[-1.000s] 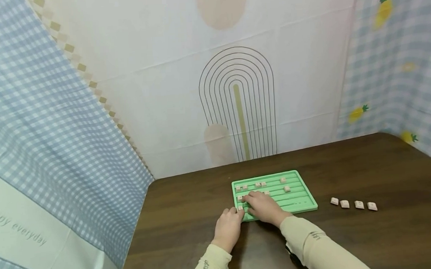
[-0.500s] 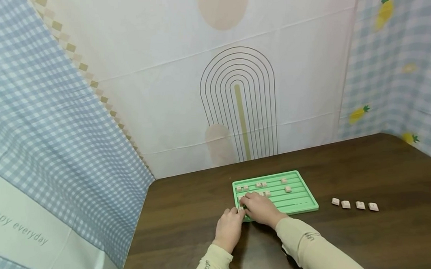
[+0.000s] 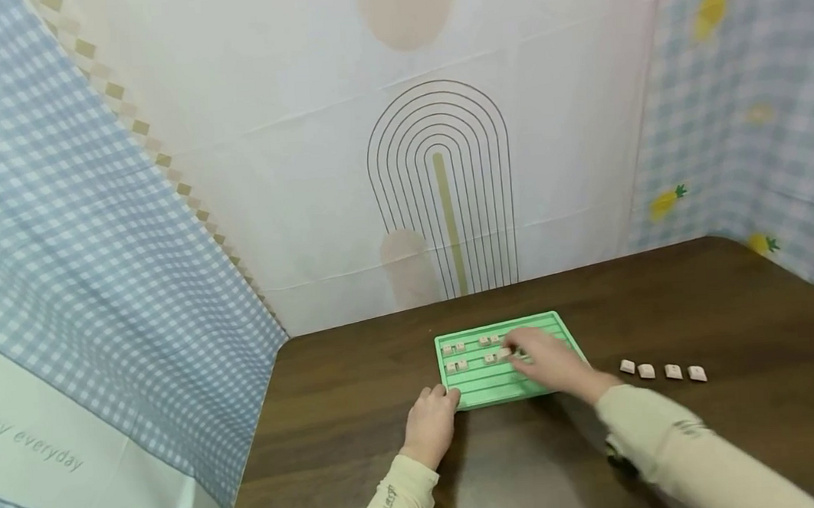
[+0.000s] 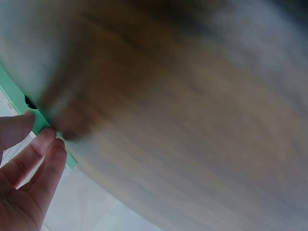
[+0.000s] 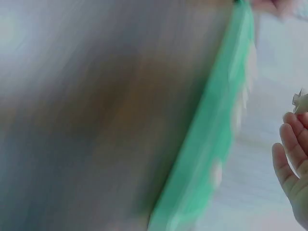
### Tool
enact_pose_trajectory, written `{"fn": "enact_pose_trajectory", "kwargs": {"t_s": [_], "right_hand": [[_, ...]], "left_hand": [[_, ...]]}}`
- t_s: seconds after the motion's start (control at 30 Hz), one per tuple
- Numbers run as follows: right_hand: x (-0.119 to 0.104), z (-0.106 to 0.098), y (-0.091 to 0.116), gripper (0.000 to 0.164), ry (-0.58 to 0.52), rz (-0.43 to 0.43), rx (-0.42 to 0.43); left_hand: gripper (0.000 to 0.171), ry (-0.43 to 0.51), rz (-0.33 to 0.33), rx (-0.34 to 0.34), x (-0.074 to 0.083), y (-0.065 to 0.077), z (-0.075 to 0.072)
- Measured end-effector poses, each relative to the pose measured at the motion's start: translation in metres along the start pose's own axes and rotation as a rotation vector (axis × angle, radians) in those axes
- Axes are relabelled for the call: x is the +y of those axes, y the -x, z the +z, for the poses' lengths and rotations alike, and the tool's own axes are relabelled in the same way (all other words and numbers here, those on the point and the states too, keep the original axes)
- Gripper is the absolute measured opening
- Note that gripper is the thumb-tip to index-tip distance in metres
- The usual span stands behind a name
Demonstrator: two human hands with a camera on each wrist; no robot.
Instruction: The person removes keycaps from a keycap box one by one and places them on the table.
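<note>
Well, my right hand (image 3: 547, 360) hangs over the right half of the green tray (image 3: 497, 386), palm down, forearm slanting up from the lower right, the fingers pointing left and bent downward. I have a small white keycap (image 5: 299, 102) pinched at the fingertips — it shows at the edge of my right wrist view, where the other fingers lie fairly straight and just apart; how my thumb meets it, I can't tell.

My left hand (image 3: 431, 425) sits at the tray's near left corner. Its fingers curve over the edge and close on the rim with hardly any gap, while the wrist rests low and the forearm comes up from below.

Pairs of seated keycaps (image 3: 462, 365) stand in the tray's two far rows, toward the left and middle — my right fingertips are close beside the middle pair of the second row. Four loose keycaps (image 3: 673, 371) lie in a line on the dark table (image 3: 346, 411), right of the tray.
</note>
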State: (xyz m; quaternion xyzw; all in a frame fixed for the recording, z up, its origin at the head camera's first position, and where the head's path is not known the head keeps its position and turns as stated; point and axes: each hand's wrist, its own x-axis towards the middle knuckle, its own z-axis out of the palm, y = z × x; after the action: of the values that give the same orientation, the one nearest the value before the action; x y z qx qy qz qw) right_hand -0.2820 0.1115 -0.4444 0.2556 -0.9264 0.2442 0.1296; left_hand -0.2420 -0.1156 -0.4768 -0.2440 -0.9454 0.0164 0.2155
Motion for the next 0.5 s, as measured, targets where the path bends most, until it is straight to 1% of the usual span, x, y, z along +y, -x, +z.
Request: {"fn": "enact_pose_trajectory", "kwargs": {"t_s": [0.07, 0.17, 0.27, 0.37, 0.43, 0.5], "right_hand": [[0.022, -0.025, 0.018, 0.015, 0.029, 0.026, 0.033], [0.061, -0.062, 0.054, 0.018, 0.097, 0.100, 0.060], [0.098, -0.089, 0.093, 0.021, 0.150, 0.195, 0.040], [0.128, -0.104, 0.125, 0.023, 0.181, 0.289, -0.026], [0.141, -0.106, 0.141, 0.023, 0.195, 0.339, -0.070], [0.152, -0.107, 0.152, 0.023, 0.197, 0.370, -0.110]], "left_hand": [[0.004, 0.003, -0.002, -0.002, 0.000, 0.000, 0.000], [0.005, 0.005, -0.001, -0.018, 0.000, 0.000, -0.001], [0.005, 0.010, -0.004, -0.037, -0.001, 0.001, -0.001], [0.005, 0.016, -0.009, -0.043, -0.002, 0.000, -0.001], [0.005, 0.016, -0.006, -0.047, -0.003, -0.001, -0.001], [0.006, 0.016, -0.002, -0.054, -0.003, -0.002, -0.001]]}}
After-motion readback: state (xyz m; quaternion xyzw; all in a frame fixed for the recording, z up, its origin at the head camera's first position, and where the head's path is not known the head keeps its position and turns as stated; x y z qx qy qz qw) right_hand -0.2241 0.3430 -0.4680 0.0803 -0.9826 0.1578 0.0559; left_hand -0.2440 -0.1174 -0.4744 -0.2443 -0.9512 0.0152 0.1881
